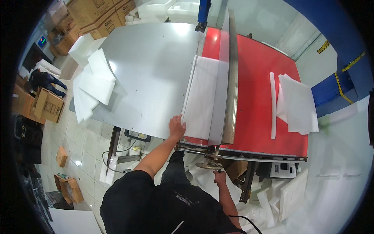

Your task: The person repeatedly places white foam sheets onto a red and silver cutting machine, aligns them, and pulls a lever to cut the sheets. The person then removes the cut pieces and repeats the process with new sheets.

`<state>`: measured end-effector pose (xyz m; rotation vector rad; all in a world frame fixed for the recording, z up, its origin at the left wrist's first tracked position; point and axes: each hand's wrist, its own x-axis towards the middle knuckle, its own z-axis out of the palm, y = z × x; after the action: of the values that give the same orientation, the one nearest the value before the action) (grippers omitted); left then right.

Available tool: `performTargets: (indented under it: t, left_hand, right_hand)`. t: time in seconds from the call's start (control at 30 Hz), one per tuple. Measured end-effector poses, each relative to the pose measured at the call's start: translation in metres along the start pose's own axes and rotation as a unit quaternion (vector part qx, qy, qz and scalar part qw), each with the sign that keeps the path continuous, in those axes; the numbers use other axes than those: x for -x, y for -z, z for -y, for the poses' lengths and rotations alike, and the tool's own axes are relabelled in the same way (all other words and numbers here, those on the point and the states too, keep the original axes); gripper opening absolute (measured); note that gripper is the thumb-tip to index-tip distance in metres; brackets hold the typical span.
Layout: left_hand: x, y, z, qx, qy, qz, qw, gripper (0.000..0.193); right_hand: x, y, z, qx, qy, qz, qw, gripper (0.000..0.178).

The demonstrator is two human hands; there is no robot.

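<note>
My left hand (177, 126) lies with outstretched fingers at the near left corner of a white foam sheet (201, 93), where the grey tabletop (152, 78) meets the red one. The sheet lies flat along a tall straight metal fence (230, 85) on the red tabletop (253, 58). Below the table's front edge is a round metal handwheel (206, 165). My right hand (219, 177) is closed around the dark crank handle of that wheel. Part of the grip is hidden by my fingers.
Loose white foam pieces (95, 82) lie on the grey side. More foam sheets (298, 103) rest at the red side's right edge. A blue post (203, 15) rises behind. Foam scraps (288, 195) and cables are below. A person (46, 82) bends over a carton at far left.
</note>
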<state>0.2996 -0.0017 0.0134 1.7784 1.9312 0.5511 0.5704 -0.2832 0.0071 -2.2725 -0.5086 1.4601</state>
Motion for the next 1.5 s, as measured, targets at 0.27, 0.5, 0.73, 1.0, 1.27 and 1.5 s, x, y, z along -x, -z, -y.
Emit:
performTargets:
  t: [0.27,0.5,0.73,1.0,1.27,1.5]
  left_hand:
    - [-0.024,0.002,0.021,0.083,0.157,0.179,0.968,0.066]
    - [-0.037,0.015,0.022,0.167,0.238,0.147,0.945,0.065]
    - [-0.008,0.063,0.147,-0.026,0.106,0.008,0.994,0.048]
    - [-0.051,0.166,-0.011,0.477,0.107,0.051,0.871,0.026]
    - [-0.086,0.237,-0.246,0.503,-0.205,0.212,0.813,0.032]
    - [-0.071,0.193,-0.322,0.176,-0.393,0.203,0.880,0.064]
  right_hand:
    - [0.006,0.015,0.022,0.004,-0.030,0.023,0.999,0.035]
    - [0.001,0.017,0.010,0.105,0.044,-0.010,0.993,0.040]
    - [-0.002,0.004,-0.004,0.073,-0.058,0.032,0.995,0.046]
    - [-0.003,0.012,-0.003,0.182,-0.014,-0.017,0.983,0.054]
    - [-0.007,0.015,0.011,0.163,-0.028,-0.033,0.986,0.055]
    - [-0.020,0.006,-0.012,0.158,0.065,-0.115,0.979,0.049]
